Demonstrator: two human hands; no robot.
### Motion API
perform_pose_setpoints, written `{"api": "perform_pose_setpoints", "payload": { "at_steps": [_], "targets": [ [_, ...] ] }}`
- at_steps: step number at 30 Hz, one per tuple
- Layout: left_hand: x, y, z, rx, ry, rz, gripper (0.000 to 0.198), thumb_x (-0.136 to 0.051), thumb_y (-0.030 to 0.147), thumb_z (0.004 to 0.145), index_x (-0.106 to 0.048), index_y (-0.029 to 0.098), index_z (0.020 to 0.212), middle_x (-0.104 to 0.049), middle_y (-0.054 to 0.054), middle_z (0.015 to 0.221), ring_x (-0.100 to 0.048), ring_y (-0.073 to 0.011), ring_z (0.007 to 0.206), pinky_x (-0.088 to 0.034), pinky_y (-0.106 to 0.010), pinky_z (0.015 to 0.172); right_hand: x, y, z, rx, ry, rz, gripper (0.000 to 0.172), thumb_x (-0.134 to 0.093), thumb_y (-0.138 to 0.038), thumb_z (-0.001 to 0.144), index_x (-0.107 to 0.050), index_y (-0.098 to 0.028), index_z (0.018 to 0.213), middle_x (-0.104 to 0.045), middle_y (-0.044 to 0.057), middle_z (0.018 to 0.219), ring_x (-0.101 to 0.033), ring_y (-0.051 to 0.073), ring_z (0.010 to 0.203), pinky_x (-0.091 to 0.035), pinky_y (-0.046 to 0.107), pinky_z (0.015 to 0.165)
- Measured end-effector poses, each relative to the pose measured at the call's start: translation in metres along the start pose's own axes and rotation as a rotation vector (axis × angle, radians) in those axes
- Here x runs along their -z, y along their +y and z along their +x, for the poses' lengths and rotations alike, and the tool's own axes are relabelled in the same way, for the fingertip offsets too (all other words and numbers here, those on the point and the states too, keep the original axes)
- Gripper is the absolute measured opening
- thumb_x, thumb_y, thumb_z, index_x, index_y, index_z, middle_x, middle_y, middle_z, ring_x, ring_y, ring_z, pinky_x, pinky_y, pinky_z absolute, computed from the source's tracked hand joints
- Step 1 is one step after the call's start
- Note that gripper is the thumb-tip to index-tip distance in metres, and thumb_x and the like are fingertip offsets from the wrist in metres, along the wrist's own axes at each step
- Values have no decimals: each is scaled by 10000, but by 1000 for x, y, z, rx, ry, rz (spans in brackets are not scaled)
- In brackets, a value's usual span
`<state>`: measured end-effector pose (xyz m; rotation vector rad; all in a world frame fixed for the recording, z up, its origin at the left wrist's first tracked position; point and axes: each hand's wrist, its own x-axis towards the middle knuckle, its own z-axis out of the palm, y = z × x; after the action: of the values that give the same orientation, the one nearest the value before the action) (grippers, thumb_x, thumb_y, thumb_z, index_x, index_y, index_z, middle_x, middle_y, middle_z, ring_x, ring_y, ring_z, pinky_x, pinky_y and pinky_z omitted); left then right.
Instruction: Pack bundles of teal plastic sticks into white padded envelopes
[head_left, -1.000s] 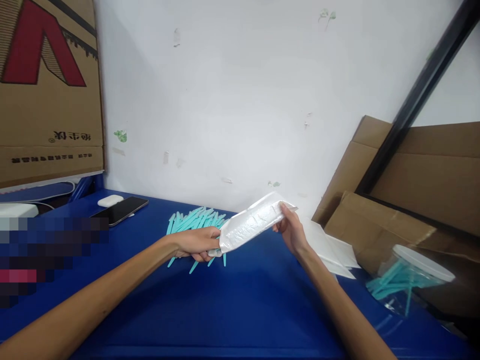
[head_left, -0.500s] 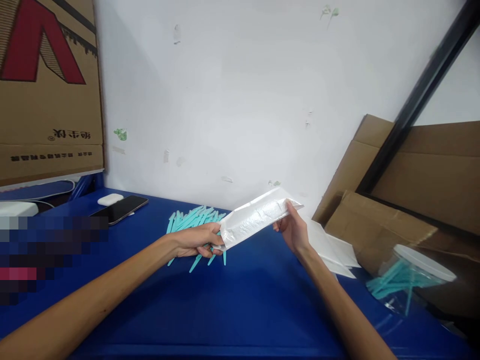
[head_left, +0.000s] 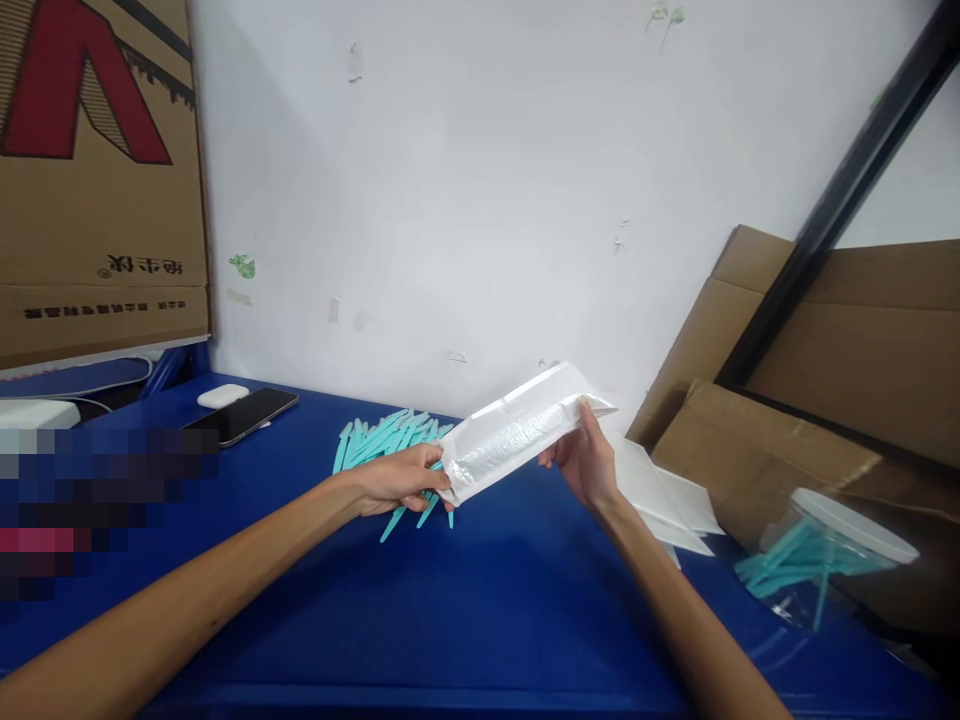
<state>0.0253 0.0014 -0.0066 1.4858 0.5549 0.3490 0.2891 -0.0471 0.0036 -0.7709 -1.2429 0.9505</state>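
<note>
Two bare hands stretch a long white pouch (head_left: 521,432) between them at the centre of the frame. The left hand (head_left: 401,482) is closed in a pinch on the pouch's lower-left end, thumb on the front face, other fingers folded underneath. The right hand (head_left: 586,462) grips the upper-right end, its thumb pressed near the edge and its fingers curled below, the lowest ones partly loose. The pouch is flat and rectangular, with shiny, wrinkled film and a smooth matt white border; it slants upward to the right, above a glossy blue worktop (head_left: 450,620).

Just behind the left hand lies a heap of slim teal sticks (head_left: 390,437); whether the fingers touch it, I cannot tell. Thin flat white packets (head_left: 667,497) overlap beside the right wrist. At lower right, a clear tub (head_left: 829,560) with a white lid holds more teal pieces. At left, a dark phone (head_left: 255,415) lies near a rounded white case (head_left: 223,396). A plain cardboard sheet leans at right.
</note>
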Motion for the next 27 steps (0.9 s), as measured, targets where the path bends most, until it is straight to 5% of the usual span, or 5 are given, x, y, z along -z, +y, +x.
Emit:
{"api": "perform_pose_setpoints", "payload": {
  "at_steps": [8,12,16,19,27],
  "targets": [
    [-15,6,2,-77,42,-84,552,-710,327,774,-447,216,1247,-601,-12,829,-496,-60,569,-187,-179,397,-31,23,-16,-139,-346,-319,503,-722,-453,767,-523,-194,1149,-684,47,843,-647,171,605,-441,249,479],
    [-17,1,5,-107,70,-128,505,-709,382,779,-478,211,1193,-570,-18,876,-551,-90,681,-222,-176,418,-50,29,-26,-75,-252,-591,586,-715,-471,767,-465,-206,1226,-649,44,929,-605,152,641,-454,267,540],
    [-16,-5,8,-118,121,-143,472,-688,412,797,-493,226,1184,-549,-7,886,-516,-81,660,-251,-186,442,-55,32,-31,149,-195,-837,316,-672,-479,803,-573,-192,887,-583,-10,756,-497,117,604,-379,246,556],
    [-17,-11,12,-157,170,-152,440,-676,407,808,-510,242,1181,-531,15,862,-458,-68,628,-314,-201,489,-59,34,-34,169,-242,-903,368,-619,-458,851,-539,-178,626,-506,-30,581,-437,102,545,-328,241,539],
    [-23,-19,18,-182,219,-211,448,-704,378,767,-534,208,1145,-558,5,846,-476,-86,663,-322,-217,528,-70,40,-39,136,-331,-858,217,-533,-281,883,-603,-178,705,-531,-41,565,-451,88,491,-330,215,504]
  ]
}}
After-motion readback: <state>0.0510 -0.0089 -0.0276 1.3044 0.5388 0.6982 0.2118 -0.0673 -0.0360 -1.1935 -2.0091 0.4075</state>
